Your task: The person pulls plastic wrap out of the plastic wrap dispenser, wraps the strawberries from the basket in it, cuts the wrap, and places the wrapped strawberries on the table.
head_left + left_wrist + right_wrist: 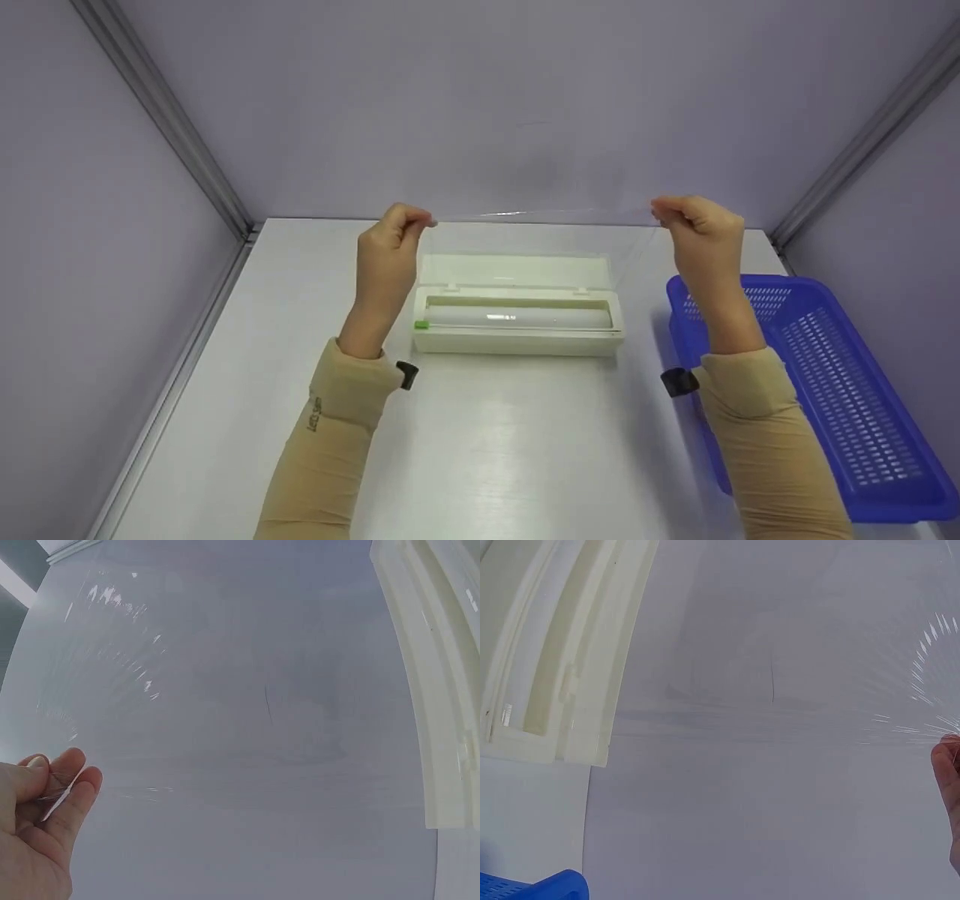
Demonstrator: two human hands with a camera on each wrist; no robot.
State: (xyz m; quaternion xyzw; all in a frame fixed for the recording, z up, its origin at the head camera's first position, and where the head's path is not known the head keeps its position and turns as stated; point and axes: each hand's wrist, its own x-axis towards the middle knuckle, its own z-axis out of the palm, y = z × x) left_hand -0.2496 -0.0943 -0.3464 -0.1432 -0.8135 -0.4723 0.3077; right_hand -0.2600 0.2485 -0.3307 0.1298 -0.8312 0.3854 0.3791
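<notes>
A sheet of clear plastic wrap [517, 213] is stretched between my two hands, above and behind a white dispenser box [517, 343]. My left hand [388, 244] pinches one corner between thumb and fingers; in the left wrist view creases fan out from that left hand [45, 817]. The other corner is pinched by my right hand [705, 232], only partly visible as the right hand [949, 776] at the edge of the right wrist view. The box's lid [517, 270] stands open, showing the wrap roll [555, 318] inside. A green slider [421, 325] sits at the box's left end.
A blue perforated basket [847, 375] stands at the right of the white table [487, 450], under my right forearm. Pale panels [480, 97] enclose the back and both sides, joined by metal corner posts.
</notes>
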